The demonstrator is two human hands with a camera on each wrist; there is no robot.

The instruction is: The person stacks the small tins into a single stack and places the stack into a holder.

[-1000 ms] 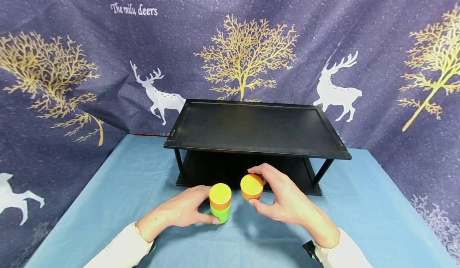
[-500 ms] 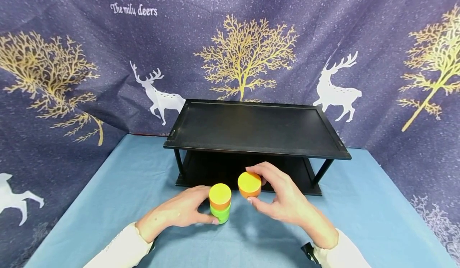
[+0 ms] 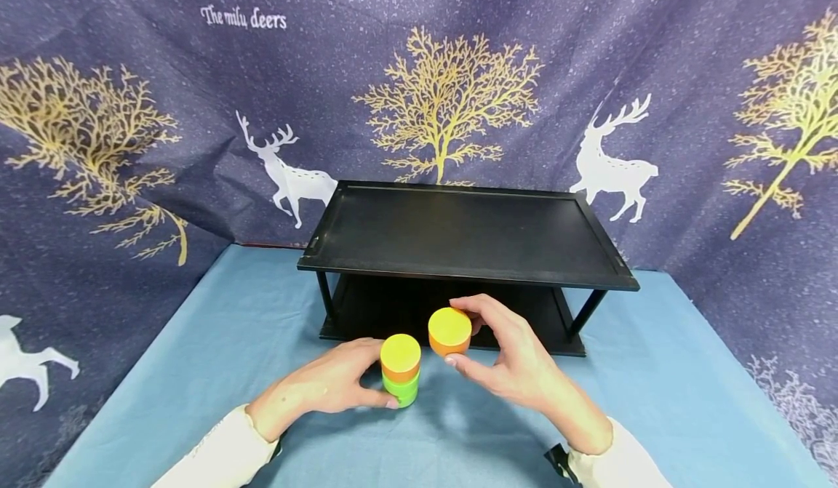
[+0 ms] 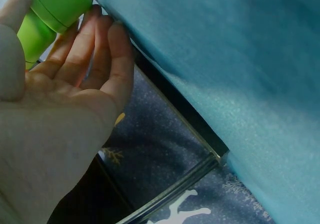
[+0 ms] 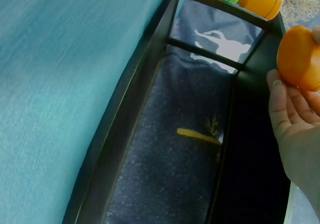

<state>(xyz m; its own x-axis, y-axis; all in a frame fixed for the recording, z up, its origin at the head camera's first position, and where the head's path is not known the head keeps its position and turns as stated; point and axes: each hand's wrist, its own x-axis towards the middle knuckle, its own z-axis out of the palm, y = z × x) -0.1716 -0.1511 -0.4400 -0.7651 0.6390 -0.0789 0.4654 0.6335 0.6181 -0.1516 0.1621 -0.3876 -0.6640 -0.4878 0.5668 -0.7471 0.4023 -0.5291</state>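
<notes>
A short stack stands on the blue cloth in the head view, with a green round block (image 3: 401, 393) at the bottom and an orange one with a yellow top (image 3: 401, 355) above. My left hand (image 3: 337, 380) grips the green part from the left, thumb at the front. In the left wrist view two green sections (image 4: 60, 6) show by the thumb. Another orange round block with a yellow top (image 3: 449, 328) is pinched between the thumb and fingers of my right hand (image 3: 517, 353). It is held up just right of the stack, apart from it and slightly higher.
Behind the hands stands a black two-tier rack (image 3: 468, 233), its lower shelf (image 3: 393, 302) partly hidden by the right hand. Blue cloth (image 3: 216, 350) covers the table. A dark blue curtain (image 3: 314, 59) with deer and trees hangs behind.
My right hand has moved a little left and up with its orange block, closer to the stack. The left hand and the stack have stayed in place.
</notes>
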